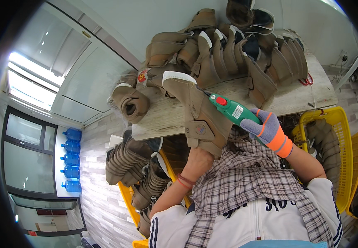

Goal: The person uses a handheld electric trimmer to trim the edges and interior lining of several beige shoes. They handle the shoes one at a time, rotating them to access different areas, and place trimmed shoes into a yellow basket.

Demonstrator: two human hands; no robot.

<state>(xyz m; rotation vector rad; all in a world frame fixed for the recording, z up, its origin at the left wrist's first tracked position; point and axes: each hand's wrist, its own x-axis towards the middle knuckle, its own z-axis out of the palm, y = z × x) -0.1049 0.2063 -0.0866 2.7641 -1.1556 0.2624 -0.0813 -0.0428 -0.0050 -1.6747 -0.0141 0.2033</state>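
From the head, one fisheye view looks down, close above left hand [201, 160], right hand [267, 127] and table [158, 124].

A pale, wood-grained counter [299, 98] with a scuffed top stands just beyond the left grip [199, 159] and the right grip [265, 128]. Ahead and to the left of the left grip, a curled brown upper [141, 106] sits near the front-left corner. Farther beyond both grips stand crowded rows of brown uppers [218, 58]. Ahead and to the right of the right grip, red looped handles [308, 81] lie near the counter's right side.
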